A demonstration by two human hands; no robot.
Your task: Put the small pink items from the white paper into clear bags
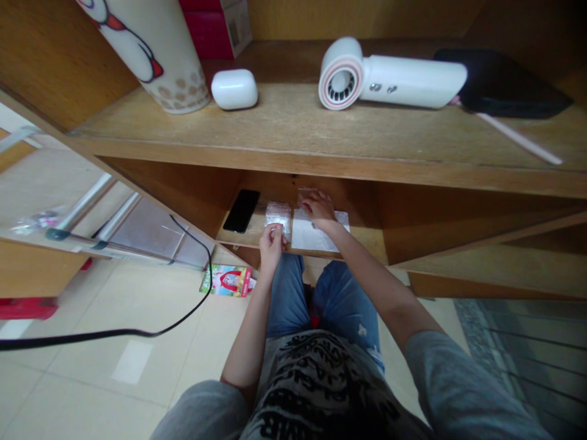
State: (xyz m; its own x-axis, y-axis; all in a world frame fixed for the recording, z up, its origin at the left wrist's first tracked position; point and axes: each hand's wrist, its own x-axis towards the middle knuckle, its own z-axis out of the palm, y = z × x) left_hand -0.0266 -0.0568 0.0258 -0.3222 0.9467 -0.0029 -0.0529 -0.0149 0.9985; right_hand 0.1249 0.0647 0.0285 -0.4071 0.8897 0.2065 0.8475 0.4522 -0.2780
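Note:
On the low shelf, a stack of clear plastic bags [278, 214] lies between a black phone [241, 211] and a sheet of white paper [316, 237]. My left hand [272, 243] is at the near edge of the stack, thumb and fingertips pinched together; whatever is between them is too small to make out. My right hand [320, 208] reaches over the far edge of the paper, fingers spread and lying on a small clear bag [304, 194]. A tiny brownish item [313, 225] rests on the paper near my right wrist.
The upper shelf [275, 131] overhangs my hands, carrying a bubble tea cup [169, 67], a white earbud case [235, 90], a white handheld fan [389, 79] and a dark flat object [509, 85]. A black cable [151, 334] hangs at left. A colourful package [227, 280] lies below.

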